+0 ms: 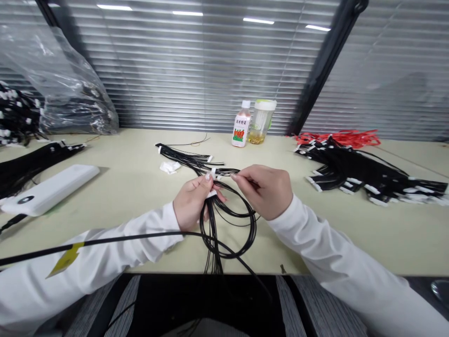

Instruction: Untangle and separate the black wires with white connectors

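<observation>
My left hand (192, 199) grips a bundle of thin black cables with white connectors, thumb and fingers closed near a white connector (213, 173). From that hand a coil of black cable (253, 229) loops to the right, and loose strands hang over the table's front edge. My right hand (268, 191) is pinched on the thin black wires (228, 172) just right of the connector. Behind my left hand a bunch of black wires (185, 157) with white connectors lies on the table, beside small white pieces (170, 167).
On the left are a white power bank (52, 189), black cables (35, 161) and a clear plastic bag (80, 103). A labelled bottle (241, 126) and a lidded cup (261, 122) stand behind. Right: black cable bundles (361, 168) and red strips (345, 137).
</observation>
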Demonstrator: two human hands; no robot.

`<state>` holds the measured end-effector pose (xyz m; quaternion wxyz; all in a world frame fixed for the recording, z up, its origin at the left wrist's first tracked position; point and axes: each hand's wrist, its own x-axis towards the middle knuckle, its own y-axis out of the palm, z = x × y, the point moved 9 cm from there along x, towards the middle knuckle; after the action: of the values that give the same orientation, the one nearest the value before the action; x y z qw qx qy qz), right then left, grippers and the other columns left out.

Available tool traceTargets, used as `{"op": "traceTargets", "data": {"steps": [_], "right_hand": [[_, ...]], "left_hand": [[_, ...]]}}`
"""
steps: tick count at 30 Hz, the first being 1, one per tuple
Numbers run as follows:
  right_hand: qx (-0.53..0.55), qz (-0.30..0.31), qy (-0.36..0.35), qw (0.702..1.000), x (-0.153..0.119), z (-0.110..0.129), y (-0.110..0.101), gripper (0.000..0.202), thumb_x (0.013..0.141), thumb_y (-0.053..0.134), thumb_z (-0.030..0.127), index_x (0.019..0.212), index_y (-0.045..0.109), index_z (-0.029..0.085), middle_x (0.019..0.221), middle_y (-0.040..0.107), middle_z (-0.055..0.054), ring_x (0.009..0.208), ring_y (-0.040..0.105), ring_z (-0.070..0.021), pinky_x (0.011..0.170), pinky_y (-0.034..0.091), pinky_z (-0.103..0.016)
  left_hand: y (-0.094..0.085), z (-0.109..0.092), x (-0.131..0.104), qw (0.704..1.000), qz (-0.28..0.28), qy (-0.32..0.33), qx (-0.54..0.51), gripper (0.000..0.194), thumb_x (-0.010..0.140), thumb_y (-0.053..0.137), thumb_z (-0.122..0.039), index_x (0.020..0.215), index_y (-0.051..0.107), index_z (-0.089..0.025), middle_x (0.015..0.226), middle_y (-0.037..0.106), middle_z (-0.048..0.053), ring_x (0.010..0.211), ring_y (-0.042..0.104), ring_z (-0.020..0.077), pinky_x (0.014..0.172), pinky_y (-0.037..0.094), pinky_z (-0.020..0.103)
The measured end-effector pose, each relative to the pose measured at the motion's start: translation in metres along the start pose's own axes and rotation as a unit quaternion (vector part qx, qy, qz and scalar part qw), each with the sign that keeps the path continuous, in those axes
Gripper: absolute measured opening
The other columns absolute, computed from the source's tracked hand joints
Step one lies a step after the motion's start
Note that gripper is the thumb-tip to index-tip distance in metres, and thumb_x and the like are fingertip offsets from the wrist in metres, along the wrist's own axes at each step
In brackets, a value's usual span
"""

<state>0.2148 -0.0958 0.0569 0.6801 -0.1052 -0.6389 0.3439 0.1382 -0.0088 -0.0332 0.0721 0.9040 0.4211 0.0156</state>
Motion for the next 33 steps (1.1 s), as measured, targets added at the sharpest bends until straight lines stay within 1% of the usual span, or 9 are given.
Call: {"op": "traceTargets", "data": {"steps": [3,6,11,16,21,26,30,33], "right_hand": [[-0.018,-0.004,-0.021,1.0,0.0,0.004,0.0,0.018,0.077,0.048,0.022,0.064,0.056,0.014,0.058,0.057,0.001,0.053,0.047,-0.0037,0.053,0.035,-0.015],[-0.037,-0.007,-0.031,0.999,-0.001,0.006,-0.001,0.017,0.077,0.048,0.022,0.065,0.057,0.014,0.059,0.057,0.001,0.054,0.047,-0.0039,0.052,0.035,-0.015],[-0.066,0.002,-0.045,0.997,-0.003,0.008,0.001,0.018,0.078,0.048,0.023,0.066,0.058,0.014,0.059,0.057,0.001,0.054,0.047,-0.0044,0.051,0.034,-0.016],[-0.067,0.002,-0.053,0.996,-0.003,0.009,0.001,0.017,0.078,0.047,0.023,0.067,0.058,0.015,0.059,0.057,0.001,0.054,0.047,-0.0044,0.051,0.034,-0.015],[-0.063,-0.013,-0.054,0.996,-0.004,0.01,-0.002,0.016,0.077,0.048,0.022,0.067,0.058,0.015,0.057,0.056,0.002,0.053,0.046,-0.0041,0.05,0.034,-0.015],[-0.083,0.001,-0.078,0.993,-0.005,0.012,0.001,0.016,0.078,0.047,0.021,0.069,0.059,0.016,0.06,0.057,0.001,0.055,0.048,-0.005,0.05,0.034,-0.016],[-0.102,0.001,-0.105,0.989,-0.007,0.016,0.0,0.018,0.079,0.045,0.022,0.072,0.061,0.016,0.061,0.056,0.0,0.055,0.049,-0.0051,0.05,0.033,-0.016],[-0.112,0.039,-0.106,0.987,-0.007,0.015,0.006,0.02,0.08,0.043,0.024,0.074,0.061,0.017,0.061,0.056,-0.001,0.056,0.049,-0.0052,0.05,0.033,-0.016]], "left_hand": [[0.001,-0.001,0.0,1.0,0.009,0.012,0.001,0.032,0.079,0.038,-0.043,0.069,0.049,-0.014,0.054,0.058,-0.001,0.02,0.032,0.0023,0.02,0.022,0.014],[0.001,0.0,-0.001,1.0,0.01,0.01,-0.006,0.033,0.078,0.039,-0.044,0.068,0.048,-0.014,0.054,0.058,-0.001,0.02,0.032,0.0022,0.02,0.022,0.014],[0.0,0.0,-0.001,1.0,0.017,0.016,0.008,0.033,0.076,0.041,-0.046,0.069,0.049,-0.015,0.057,0.06,0.0,0.02,0.033,0.0028,0.02,0.022,0.014],[0.0,0.0,-0.001,0.999,0.021,0.015,0.022,0.034,0.076,0.041,-0.046,0.069,0.05,-0.014,0.058,0.06,0.0,0.021,0.034,0.0027,0.02,0.021,0.014],[0.0,-0.001,-0.001,1.0,0.011,0.012,0.014,0.032,0.075,0.043,-0.045,0.068,0.049,-0.014,0.055,0.059,-0.001,0.02,0.033,0.0026,0.02,0.022,0.014],[0.001,-0.001,0.0,1.0,0.016,0.009,0.006,0.033,0.076,0.042,-0.045,0.068,0.048,-0.014,0.053,0.058,-0.001,0.02,0.033,0.0027,0.02,0.021,0.014],[0.002,-0.001,0.0,0.999,0.032,0.013,0.003,0.034,0.074,0.046,-0.047,0.068,0.049,-0.014,0.054,0.059,-0.002,0.02,0.033,0.0028,0.02,0.022,0.015],[0.004,0.001,-0.001,0.999,0.043,0.007,-0.001,0.035,0.072,0.048,-0.048,0.066,0.049,-0.014,0.053,0.059,-0.002,0.021,0.033,0.0021,0.02,0.022,0.014]]}}
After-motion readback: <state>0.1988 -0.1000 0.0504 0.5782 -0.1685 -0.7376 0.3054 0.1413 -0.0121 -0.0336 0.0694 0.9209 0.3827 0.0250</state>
